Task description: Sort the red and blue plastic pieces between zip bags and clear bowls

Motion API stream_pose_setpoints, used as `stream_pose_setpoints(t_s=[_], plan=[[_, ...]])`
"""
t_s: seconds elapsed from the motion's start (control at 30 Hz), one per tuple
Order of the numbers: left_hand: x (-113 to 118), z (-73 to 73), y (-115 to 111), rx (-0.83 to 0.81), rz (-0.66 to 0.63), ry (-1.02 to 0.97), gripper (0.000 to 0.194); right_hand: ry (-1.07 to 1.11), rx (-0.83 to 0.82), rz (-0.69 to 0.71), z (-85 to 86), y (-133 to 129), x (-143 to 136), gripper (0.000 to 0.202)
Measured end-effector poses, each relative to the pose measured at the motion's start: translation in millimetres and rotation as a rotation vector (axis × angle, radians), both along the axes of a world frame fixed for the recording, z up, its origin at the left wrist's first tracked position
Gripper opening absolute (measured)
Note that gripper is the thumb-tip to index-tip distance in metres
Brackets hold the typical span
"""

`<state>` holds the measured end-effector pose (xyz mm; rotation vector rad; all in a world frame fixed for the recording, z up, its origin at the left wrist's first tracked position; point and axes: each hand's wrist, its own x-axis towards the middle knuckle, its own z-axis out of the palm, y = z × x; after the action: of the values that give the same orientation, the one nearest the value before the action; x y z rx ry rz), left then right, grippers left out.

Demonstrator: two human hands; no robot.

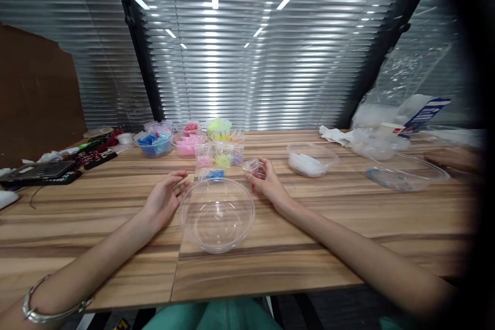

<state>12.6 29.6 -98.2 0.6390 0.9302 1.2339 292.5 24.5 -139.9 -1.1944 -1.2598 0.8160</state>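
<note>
A large clear plastic bowl stands on the table in front of me, with nothing visible in it. My left hand is at the bowl's left rim, fingers loosely apart and holding nothing. Beyond the bowl's right rim, my right hand grips a small clear plastic bag with something red low in it. Just behind the bowl lies a small clear bag of blue bits. Small clear bags of pink bits, yellow-green bits and purple bits stand in a row farther back.
Clear tubs of blue packets and pink packets stand at the back left. Right of my right hand is a clear tub with white contents. Another person's hand rests at far right, near a clear lid.
</note>
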Motion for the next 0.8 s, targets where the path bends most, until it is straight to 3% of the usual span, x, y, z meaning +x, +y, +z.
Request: stream_pose_setpoints(t_s=[0.8], plan=[[2.2,0.0,-2.3,0.007,0.000,0.010,0.016,-0.088,-0.009,0.003,-8.0,3.7,4.2,0.076]])
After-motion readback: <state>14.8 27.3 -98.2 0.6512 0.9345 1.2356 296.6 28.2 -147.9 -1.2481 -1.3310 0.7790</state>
